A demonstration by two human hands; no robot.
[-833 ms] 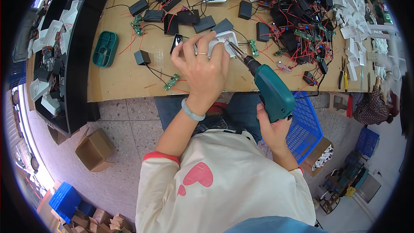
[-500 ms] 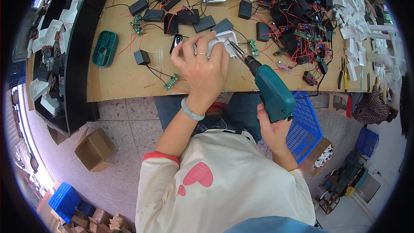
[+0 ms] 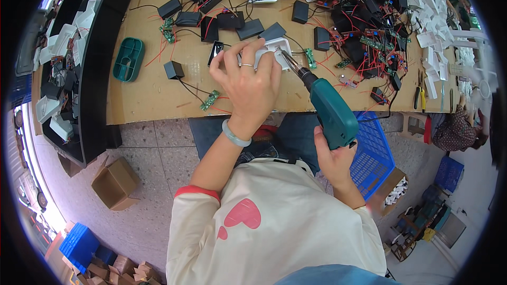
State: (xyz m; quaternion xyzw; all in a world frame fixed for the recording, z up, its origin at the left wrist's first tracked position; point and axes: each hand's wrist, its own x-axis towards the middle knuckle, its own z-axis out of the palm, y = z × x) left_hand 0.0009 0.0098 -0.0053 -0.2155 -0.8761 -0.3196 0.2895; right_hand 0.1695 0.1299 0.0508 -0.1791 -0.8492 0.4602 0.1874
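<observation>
My left hand (image 3: pixel 247 78) is closed over a small white plastic case (image 3: pixel 271 44), pressing it down on the table edge side. The fingers hide much of the case. In my right hand (image 3: pixel 335 162) is a green power screwdriver (image 3: pixel 332 112), gripped by its handle. Its slim bit reaches down into the case, close to my left fingertips; the very tip is hard to make out. A green circuit board (image 3: pixel 310 58) on a black wire lies just right of the case. Left of my hand, another green board (image 3: pixel 210 100) is wired to a black box (image 3: pixel 174 70).
A green divided tray (image 3: pixel 128 59) sits at left, beside a long black bin (image 3: pixel 100 58) of parts. Black boxes, boards and red wires heap at far right, by piled white casings (image 3: pixel 430 47). Pliers (image 3: pixel 420 95) lie near the right edge. A blue basket (image 3: pixel 375 158) stands below.
The body of the power screwdriver has tilted slightly to the left in my right hand. My left hand and the case stay in place.
</observation>
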